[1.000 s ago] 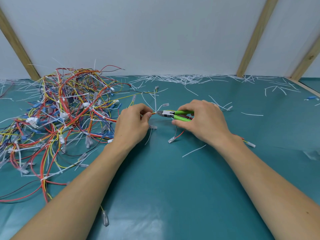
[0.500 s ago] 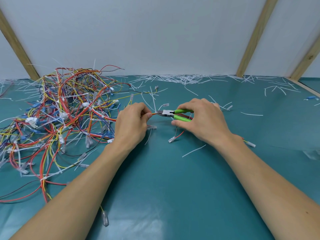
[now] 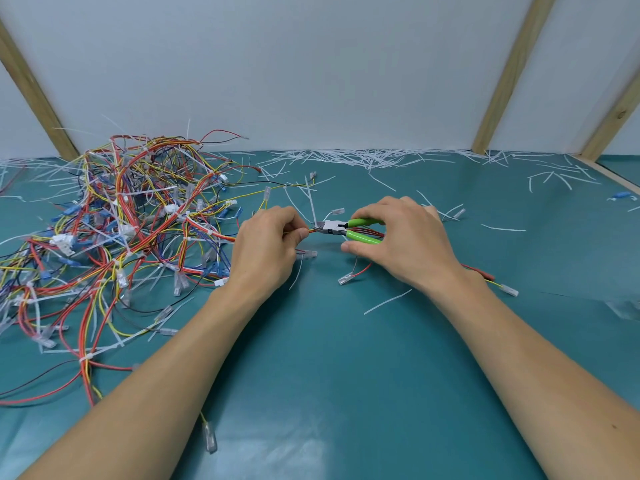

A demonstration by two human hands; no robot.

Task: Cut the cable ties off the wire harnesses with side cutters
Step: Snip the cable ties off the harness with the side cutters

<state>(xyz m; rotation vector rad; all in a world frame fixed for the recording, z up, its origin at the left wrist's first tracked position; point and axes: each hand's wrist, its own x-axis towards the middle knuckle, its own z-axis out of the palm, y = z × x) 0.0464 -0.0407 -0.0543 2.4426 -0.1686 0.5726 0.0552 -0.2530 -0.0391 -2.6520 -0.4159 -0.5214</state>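
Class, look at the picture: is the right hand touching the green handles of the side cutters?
Touching. The head view shows the right hand with fingers curled round the green handles of the side cutters.

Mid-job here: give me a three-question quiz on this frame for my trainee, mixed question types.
1. True or false: the right hand holds the green-handled side cutters.
2. Where does the tangled pile of wire harnesses lie? A) left of the left hand B) right of the right hand C) on the person's lap
3. Fill in: the cutter's tip points toward the ____ hand, which pinches the wires.

Key: 1 true; 2 A; 3 left
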